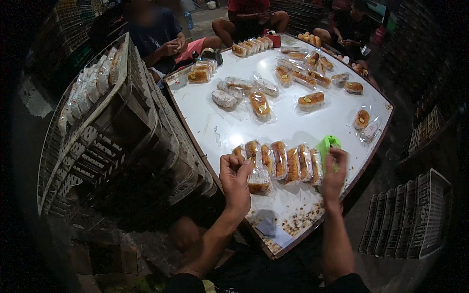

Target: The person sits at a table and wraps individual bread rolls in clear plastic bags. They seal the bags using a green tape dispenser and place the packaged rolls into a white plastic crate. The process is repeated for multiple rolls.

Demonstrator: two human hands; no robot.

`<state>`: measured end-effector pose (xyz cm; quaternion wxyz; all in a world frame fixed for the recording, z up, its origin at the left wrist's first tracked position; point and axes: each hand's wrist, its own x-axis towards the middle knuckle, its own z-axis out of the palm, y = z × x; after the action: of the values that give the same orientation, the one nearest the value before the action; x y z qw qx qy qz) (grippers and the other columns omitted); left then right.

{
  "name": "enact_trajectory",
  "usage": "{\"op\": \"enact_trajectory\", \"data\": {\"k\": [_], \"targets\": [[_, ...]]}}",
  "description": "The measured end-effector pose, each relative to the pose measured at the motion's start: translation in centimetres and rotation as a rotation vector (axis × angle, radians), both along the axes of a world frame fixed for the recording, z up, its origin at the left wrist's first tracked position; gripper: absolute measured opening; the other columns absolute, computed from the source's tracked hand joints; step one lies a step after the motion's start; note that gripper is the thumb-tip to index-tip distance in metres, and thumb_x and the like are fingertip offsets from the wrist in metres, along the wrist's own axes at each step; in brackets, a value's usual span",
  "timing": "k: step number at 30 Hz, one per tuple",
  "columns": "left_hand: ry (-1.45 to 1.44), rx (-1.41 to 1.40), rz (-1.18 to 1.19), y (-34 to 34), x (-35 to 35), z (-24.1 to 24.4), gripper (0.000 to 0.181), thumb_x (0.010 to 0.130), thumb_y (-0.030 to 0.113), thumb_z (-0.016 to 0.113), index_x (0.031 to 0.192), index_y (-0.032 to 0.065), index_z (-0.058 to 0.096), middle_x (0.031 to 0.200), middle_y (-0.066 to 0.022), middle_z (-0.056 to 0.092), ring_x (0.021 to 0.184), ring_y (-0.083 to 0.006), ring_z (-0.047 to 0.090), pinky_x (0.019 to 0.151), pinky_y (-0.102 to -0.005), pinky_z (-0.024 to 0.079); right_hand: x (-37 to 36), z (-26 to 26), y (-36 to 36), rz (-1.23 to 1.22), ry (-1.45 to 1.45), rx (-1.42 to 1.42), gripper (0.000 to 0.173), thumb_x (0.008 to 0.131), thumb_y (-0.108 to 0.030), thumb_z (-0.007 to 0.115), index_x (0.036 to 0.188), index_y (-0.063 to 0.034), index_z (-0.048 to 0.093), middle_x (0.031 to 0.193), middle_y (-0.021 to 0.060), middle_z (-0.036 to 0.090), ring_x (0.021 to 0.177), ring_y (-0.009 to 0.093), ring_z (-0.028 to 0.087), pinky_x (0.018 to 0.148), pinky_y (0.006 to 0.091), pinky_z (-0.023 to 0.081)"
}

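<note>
My left hand [234, 179] pinches the gathered plastic of a wrapped bread roll [259, 185] above the near part of the white table. Behind the roll, a row of wrapped bread rolls [279, 158] stands side by side on edge. A bright green tape dispenser [328, 143] stands against the right end of that row. My right hand [335, 172] is at the dispenser, its fingers overlapping the near side. Motion blurs this hand, and whether its fingers grip anything is unclear.
More wrapped rolls [260, 104] lie scattered across the white table [234, 126]. Stacked plastic crates [126, 106] rise close on the left, the top one holding wrapped rolls [91, 82]. Another crate stack [406, 216] stands at right. Several people sit around the far side.
</note>
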<state>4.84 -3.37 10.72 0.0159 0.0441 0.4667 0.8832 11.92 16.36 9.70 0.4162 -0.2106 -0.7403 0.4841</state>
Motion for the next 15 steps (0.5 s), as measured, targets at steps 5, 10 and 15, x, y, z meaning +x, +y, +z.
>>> {"op": "enact_trajectory", "data": {"k": [5, 10, 15], "targets": [[-0.008, -0.010, -0.087, 1.8, 0.9, -0.8, 0.024, 0.084, -0.003, 0.058, 0.090, 0.0095, 0.039, 0.085, -0.0002, 0.045, 0.079, -0.0092, 0.047, 0.076, -0.0255, 0.044, 6.6, -10.6, 9.6, -0.217, -0.516, -0.168, 0.039, 0.089, -0.032, 0.060, 0.093, 0.0067, 0.059, 0.089, 0.0201, 0.060, 0.084, 0.032, 0.056, 0.079, 0.0430, 0.044], [-0.001, -0.147, -0.044, 1.8, 0.3, -2.7, 0.023, 0.083, -0.003, 0.057, 0.092, 0.0093, 0.040, 0.086, -0.0007, 0.047, 0.079, -0.0102, 0.049, 0.077, -0.0268, 0.045, 4.6, -10.2, 11.0, -0.149, -0.527, -0.133, 0.039, 0.089, -0.032, 0.060, 0.078, 0.0061, 0.063, 0.076, 0.0104, 0.060, 0.066, 0.017, 0.054, 0.064, 0.0333, 0.044], [-0.079, -0.128, 0.038, 0.5, -0.9, -2.5, 0.022, 0.083, -0.003, 0.058, 0.092, 0.0085, 0.041, 0.085, 0.0003, 0.046, 0.079, -0.0073, 0.044, 0.076, -0.0228, 0.040, 2.9, -7.5, 10.6, -0.133, -0.509, -0.106, 0.032, 0.085, -0.027, 0.066, 0.077, 0.0037, 0.058, 0.093, 0.0142, 0.054, 0.093, 0.028, 0.051, 0.084, 0.0401, 0.040]]}}
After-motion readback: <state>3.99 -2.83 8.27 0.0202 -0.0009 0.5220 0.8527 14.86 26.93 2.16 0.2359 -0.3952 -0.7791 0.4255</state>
